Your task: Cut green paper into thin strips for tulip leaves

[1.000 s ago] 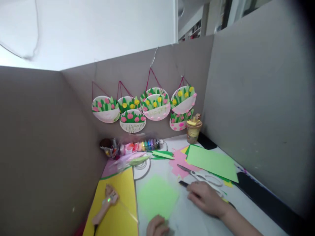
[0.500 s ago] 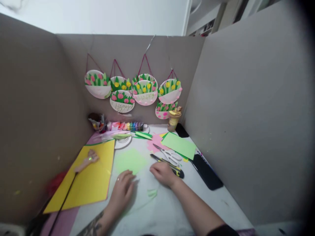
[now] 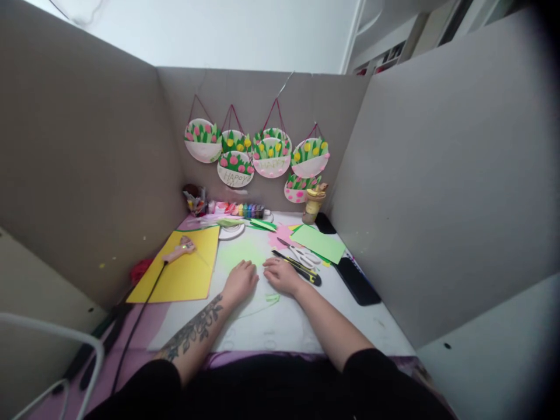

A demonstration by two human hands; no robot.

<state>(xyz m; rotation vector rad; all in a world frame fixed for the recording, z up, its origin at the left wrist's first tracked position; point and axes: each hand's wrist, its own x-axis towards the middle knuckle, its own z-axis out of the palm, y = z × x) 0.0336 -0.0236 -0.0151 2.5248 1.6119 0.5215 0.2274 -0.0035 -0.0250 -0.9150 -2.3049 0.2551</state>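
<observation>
My left hand (image 3: 241, 281) rests on the white table with its fingers stretched out, at the lower edge of a pale green paper sheet (image 3: 236, 249). Opposite it, my right hand (image 3: 281, 275) lies palm down, fingers loosely extended and a small gap from the left. Neither hand shows anything held. Just right of the right hand lies a black and yellow utility knife (image 3: 310, 275), with white-handled scissors (image 3: 306, 255) beyond it. A small green paper scrap (image 3: 272, 298) sits between my forearms.
On the left, a pink glue gun (image 3: 179, 249) rests on yellow sheets (image 3: 192, 280). Green paper (image 3: 318, 242) and a black phone (image 3: 357, 281) lie right. Paint bottles (image 3: 245, 210) and a cup (image 3: 312, 207) stand behind. Paper-plate flower baskets (image 3: 272, 157) hang on the grey partition (image 3: 350, 105).
The view has drawn back, showing more of my arms and the table's front edge. My right hand's fingers, curled before, now lie more extended, and the hands appear closer together.
</observation>
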